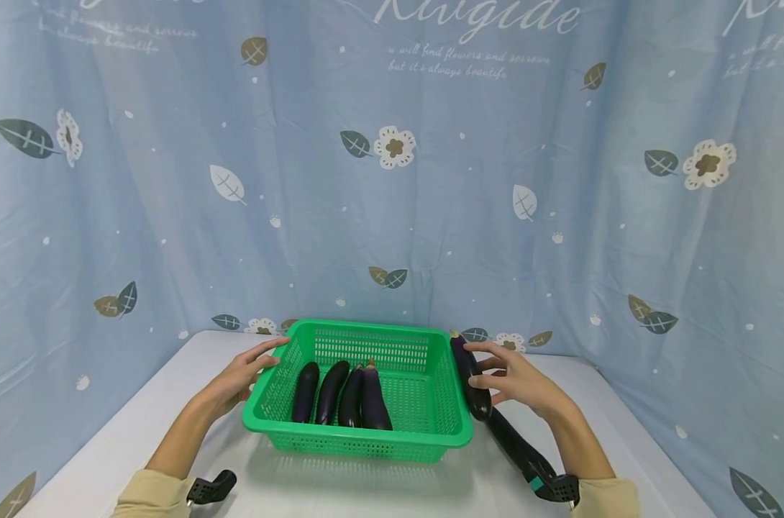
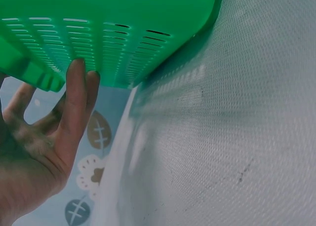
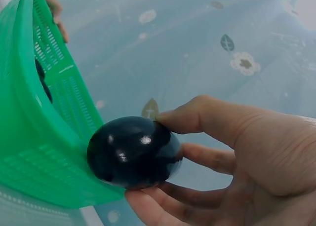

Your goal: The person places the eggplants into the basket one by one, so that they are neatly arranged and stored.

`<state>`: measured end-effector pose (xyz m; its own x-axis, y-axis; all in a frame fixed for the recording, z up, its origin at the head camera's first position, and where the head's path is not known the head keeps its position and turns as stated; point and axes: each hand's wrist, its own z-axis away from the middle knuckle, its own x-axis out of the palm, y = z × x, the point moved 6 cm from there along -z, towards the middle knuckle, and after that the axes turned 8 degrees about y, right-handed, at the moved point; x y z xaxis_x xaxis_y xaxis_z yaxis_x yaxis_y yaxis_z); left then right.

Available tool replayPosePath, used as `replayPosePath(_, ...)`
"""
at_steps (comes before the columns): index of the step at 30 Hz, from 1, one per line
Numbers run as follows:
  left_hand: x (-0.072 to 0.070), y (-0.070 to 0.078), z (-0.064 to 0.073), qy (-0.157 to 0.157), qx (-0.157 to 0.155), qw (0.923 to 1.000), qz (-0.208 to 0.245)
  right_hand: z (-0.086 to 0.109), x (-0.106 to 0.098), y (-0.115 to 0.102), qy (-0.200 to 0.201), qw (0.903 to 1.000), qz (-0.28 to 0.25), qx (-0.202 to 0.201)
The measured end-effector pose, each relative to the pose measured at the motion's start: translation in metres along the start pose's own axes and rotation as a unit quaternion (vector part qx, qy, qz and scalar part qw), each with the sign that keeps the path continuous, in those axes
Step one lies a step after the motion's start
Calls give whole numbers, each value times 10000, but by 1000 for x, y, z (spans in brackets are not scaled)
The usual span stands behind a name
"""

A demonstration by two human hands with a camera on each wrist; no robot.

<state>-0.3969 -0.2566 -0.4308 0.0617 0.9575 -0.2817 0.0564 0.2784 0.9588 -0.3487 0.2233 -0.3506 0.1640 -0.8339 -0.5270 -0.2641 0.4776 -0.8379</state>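
A green plastic basket [image 1: 366,435] with slotted walls stands on the white table, and several dark purple eggplants [image 1: 334,392] lie side by side in its left half. At the basket's left rim my left hand [image 1: 236,378] rests its extended fingers. The left wrist view shows those fingers [image 2: 76,93] against the green wall. My right hand [image 1: 521,378] holds another eggplant [image 1: 467,374] between thumb and fingers, just outside the right rim. Its rounded glossy end [image 3: 133,149] faces the right wrist camera, close to the basket wall.
A long dark shape [image 1: 518,442], apparently another eggplant, lies on the table below my right hand, partly hidden near the black wrist camera [image 1: 557,489]. A blue patterned curtain [image 1: 392,216] hangs behind and beside the white table [image 1: 327,489].
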Motion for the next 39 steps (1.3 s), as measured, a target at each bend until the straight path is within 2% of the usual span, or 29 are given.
replayPosePath(9,1,1,0,-4,81,9999,-153,-11,8,-9,-108,9998,-140,10)
replayPosePath(21,2,1,0,-8,80,10000,-18,-29,24,-27,-196,9998,7,26)
replayPosePath(32,1,-1,0,-13,30,10000,-40,-46,41,-24,-366,9988,93,303)
replayPosePath(39,1,-2,0,-30,-18,10000,86,-51,48,-26,-441,9986,105,261)
